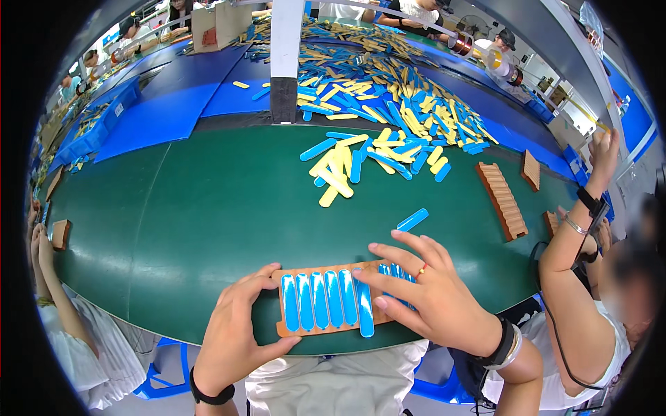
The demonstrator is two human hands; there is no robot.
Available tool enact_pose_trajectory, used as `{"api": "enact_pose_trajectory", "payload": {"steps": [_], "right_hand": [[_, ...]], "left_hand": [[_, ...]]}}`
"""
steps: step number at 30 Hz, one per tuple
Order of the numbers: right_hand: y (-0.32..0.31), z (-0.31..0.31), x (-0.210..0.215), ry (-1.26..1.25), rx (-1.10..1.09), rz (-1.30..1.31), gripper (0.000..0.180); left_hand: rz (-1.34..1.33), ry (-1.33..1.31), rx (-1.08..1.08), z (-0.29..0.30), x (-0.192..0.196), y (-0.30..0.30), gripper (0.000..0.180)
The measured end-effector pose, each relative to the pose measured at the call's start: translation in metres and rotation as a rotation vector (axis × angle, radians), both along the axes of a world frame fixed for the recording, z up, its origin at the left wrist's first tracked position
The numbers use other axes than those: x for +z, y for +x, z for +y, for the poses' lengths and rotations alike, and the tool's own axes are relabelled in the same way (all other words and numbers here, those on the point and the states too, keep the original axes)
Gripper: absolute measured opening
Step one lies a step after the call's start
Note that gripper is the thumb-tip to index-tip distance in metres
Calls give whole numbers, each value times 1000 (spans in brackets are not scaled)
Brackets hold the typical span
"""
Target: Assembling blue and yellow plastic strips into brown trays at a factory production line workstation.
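Observation:
In front of me on the green table lies a brown grooved tray (pixel 311 333) with a row of glossy blue strips (pixel 320 299) in its slots. My left hand (pixel 239 315) grips the tray's left end, thumb at the lower edge and fingers at the upper corner. Over the tray's right part is my right hand (pixel 437 288), fingers spread. Its index fingertip touches the upper end of one blue strip (pixel 365 312), which sits lower than its neighbours and overhangs the near edge. More blue strips are partly hidden under the right fingers.
One loose blue strip (pixel 413 220) lies beyond my right hand. Farther off, yellow and blue strips (pixel 336 173) form a pile that joins a large heap. Other grooved trays (pixel 502 201) lie at the right. A white post (pixel 284 41) stands ahead; people sit on both sides.

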State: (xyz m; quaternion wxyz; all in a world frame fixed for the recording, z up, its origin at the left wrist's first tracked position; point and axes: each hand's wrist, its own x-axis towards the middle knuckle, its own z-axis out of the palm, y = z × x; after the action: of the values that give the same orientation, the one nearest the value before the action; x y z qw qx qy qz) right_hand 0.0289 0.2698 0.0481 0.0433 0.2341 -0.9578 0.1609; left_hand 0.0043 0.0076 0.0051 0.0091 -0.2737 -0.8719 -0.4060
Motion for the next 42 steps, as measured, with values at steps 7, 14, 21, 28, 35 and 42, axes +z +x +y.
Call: {"api": "enact_pose_trajectory", "payload": {"steps": [7, 14, 21, 28, 35, 42], "right_hand": [[8, 8, -1, 100, 76, 70, 29], [11, 14, -2, 165, 20, 126, 36], [-4, 11, -11, 371, -11, 339, 33], [-1, 36, 0, 131, -343, 369, 33], [56, 90, -20, -209, -658, 67, 28], [73, 92, -74, -391, -871, 519, 20]], "left_hand": [[11, -6, 5, 1, 0, 1, 67], [7, -28, 17, 1, 1, 2, 66], [-9, -22, 2, 3, 1, -1, 65], [-26, -24, 34, -2, 2, 1, 68], [101, -116, 46, 25, 4, 9, 75], [200, -224, 73, 96, 16, 53, 72]]}}
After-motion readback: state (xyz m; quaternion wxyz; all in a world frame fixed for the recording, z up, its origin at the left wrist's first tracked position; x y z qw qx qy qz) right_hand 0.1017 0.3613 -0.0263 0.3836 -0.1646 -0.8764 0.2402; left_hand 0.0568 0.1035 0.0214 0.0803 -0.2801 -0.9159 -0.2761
